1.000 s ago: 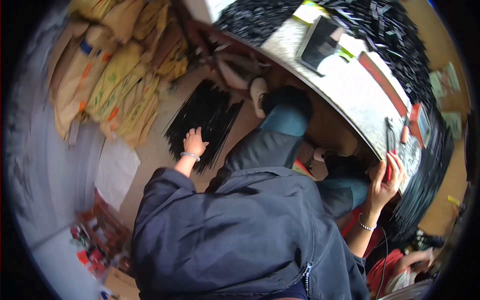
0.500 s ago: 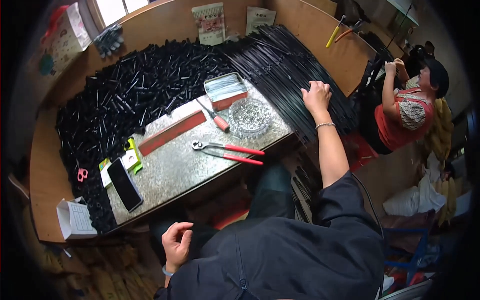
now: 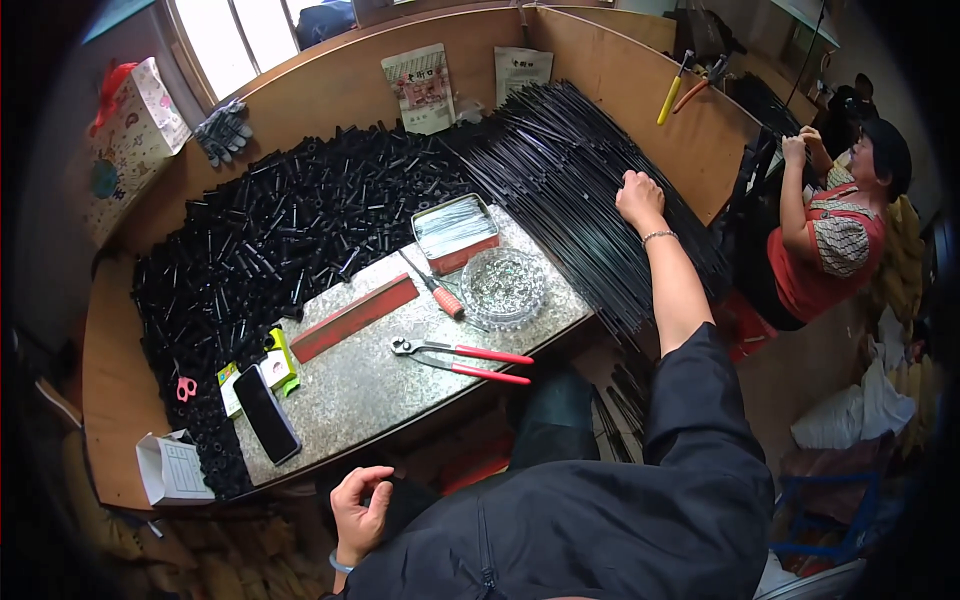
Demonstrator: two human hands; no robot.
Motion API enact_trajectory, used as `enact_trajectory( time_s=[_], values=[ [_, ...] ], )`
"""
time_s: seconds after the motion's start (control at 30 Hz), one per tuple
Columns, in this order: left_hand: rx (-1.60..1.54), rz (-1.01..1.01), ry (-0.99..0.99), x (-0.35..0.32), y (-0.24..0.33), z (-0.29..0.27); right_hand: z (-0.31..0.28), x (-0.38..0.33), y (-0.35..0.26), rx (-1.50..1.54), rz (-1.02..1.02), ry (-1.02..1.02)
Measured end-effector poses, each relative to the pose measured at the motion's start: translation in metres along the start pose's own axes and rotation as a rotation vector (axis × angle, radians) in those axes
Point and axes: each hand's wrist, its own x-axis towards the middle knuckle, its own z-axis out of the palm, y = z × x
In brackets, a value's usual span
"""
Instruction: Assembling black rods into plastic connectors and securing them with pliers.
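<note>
- Right: my right hand (image 3: 640, 195) presses, fingers curled, onto the black rods (image 3: 590, 170) heaped at the worktop's (image 3: 360, 390) right edge.
- Left: my left hand (image 3: 360, 512) idles below the front edge, fingers loosely curled, empty.

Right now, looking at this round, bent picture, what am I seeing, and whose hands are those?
A camera worn on a person's head looks down, and its wide lens bends the edges. The right hand reaches out onto a bundle of long black rods. The left hand is empty, curled near the lap. The metal-topped workbench carries red-handled pliers, a glass dish, a phone and a heap of short black tubes. Another person sits at the right.
</note>
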Motion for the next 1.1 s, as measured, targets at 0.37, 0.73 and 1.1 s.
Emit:
enact_trajectory(
  time_s=[0.37, 0.73, 1.1],
  values=[
    [-0.023, 0.044, -0.057, 0.003, -0.008, 0.004, -0.094, -0.01, 0.01, 0.037, -0.07, 0.099],
    [-0.084, 0.03, -0.101, -0.001, -0.008, 0.008, -0.137, -0.029, 0.02, -0.156, -0.141, 0.052],
    [-0.206, 0.001, -0.141, -0.012, 0.006, 0.006, -0.168, -0.026, 0.02, -0.256, -0.213, -0.093]
  ],
)
